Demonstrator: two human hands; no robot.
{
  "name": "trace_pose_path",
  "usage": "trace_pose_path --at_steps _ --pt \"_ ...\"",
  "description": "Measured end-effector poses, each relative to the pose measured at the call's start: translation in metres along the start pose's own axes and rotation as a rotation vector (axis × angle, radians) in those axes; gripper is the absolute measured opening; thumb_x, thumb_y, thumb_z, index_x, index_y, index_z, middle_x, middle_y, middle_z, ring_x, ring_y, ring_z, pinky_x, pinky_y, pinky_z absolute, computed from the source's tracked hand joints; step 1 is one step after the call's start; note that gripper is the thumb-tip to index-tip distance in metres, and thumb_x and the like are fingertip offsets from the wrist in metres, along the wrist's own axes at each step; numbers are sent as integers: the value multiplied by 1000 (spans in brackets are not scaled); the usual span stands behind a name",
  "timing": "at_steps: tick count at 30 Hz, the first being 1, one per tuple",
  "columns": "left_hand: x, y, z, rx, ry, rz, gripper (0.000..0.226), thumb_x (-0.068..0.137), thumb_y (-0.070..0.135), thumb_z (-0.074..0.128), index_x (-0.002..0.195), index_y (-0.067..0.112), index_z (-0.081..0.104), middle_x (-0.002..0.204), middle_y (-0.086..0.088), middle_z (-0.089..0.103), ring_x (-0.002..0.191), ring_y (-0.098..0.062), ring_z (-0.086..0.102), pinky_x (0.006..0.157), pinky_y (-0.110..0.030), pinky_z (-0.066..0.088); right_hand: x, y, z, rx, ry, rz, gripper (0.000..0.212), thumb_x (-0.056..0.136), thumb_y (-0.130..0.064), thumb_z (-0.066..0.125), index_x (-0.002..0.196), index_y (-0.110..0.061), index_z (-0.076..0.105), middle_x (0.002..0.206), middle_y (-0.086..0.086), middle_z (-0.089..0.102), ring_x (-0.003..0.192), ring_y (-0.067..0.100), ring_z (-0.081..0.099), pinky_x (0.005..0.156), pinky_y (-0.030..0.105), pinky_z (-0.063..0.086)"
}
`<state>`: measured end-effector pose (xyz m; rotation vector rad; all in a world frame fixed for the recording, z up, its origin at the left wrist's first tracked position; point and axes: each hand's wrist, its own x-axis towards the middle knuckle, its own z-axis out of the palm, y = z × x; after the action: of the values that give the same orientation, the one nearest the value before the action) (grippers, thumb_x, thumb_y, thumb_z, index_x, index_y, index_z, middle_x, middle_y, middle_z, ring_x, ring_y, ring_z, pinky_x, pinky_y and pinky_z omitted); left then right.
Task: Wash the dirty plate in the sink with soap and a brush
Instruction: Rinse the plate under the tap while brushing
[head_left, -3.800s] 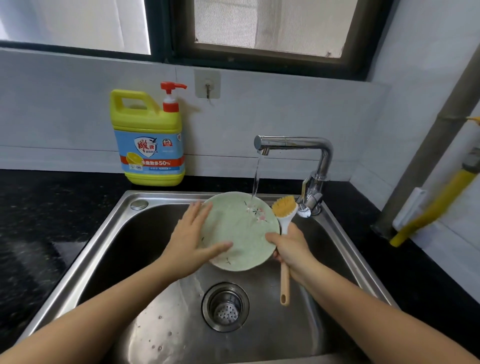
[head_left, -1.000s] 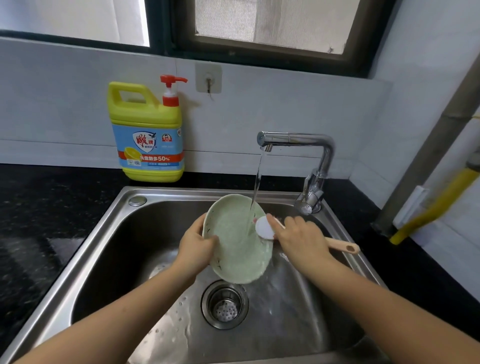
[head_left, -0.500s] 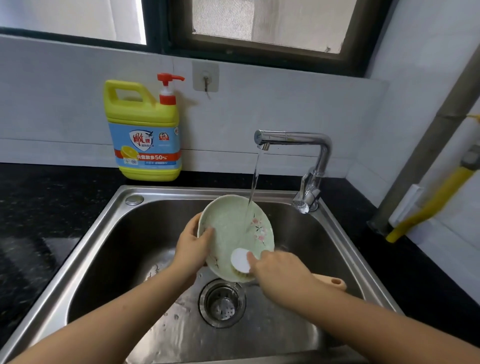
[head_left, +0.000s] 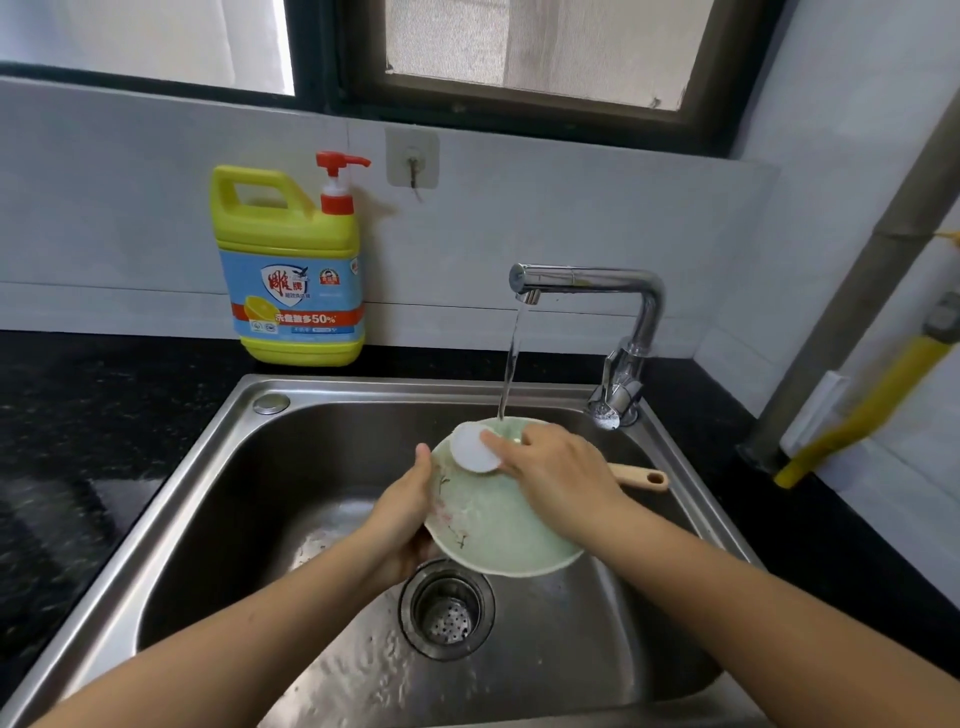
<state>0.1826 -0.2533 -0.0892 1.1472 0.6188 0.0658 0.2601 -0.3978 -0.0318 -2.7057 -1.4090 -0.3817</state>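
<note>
A pale green plate (head_left: 493, 525) with a pink flower pattern is tilted over the steel sink (head_left: 218, 467), above the drain. My left hand (head_left: 408, 514) grips its left rim. My right hand (head_left: 550, 473) holds a brush (head_left: 474, 448) with a white round head pressed bristles-down on the plate's upper part; its wooden handle (head_left: 641, 477) sticks out to the right. Water runs from the faucet (head_left: 597, 283) onto the plate's far edge. A yellow soap bottle (head_left: 291, 270) with a red pump stands on the counter behind the sink.
The drain strainer (head_left: 447, 608) lies under the plate. Black countertop (head_left: 78, 415) surrounds the sink. A grey pipe (head_left: 857, 260) and a yellow-handled tool (head_left: 852, 415) lean in the right corner. A wall hook (head_left: 413, 158) is beside the soap bottle.
The brush head has moved from the plate's lower part up to its upper left edge. The plate now lies flatter and lower, with my left hand still on its rim.
</note>
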Motion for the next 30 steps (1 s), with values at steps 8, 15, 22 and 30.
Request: trace_pose_path --at_steps 8,15,22,30 --pt "-3 1 1 30 -73 -20 55 91 61 35 101 17 68 67 -1 72 54 -14 66 42 -23 51 -9 -9 7 125 -93 -44 39 99 -31 41 138 -33 39 96 4 45 93 29 51 70 35 40" --pt "-6 4 3 22 -114 -4 47 95 55 32 109 22 62 72 2 74 62 -13 70 55 -28 57 0 2 8 -18 42 146 50 97 -17 40 145 -24 29 119 6 49 105 28 50 71 35 36" --pt "-8 4 0 -34 -132 8 54 94 58 29 116 21 62 88 -1 76 72 -16 73 57 -29 57 -1 -10 9 32 -11 24 46 97 -22 42 142 -31 34 108 6 49 99 30 52 68 34 34" --pt "-14 6 -1 -191 -190 -10 58 92 58 30 117 16 62 97 -7 75 83 -21 73 59 -32 60 -1 -28 5 60 -16 -34 50 95 -18 46 142 -27 32 106 8 48 94 30 52 65 34 31"
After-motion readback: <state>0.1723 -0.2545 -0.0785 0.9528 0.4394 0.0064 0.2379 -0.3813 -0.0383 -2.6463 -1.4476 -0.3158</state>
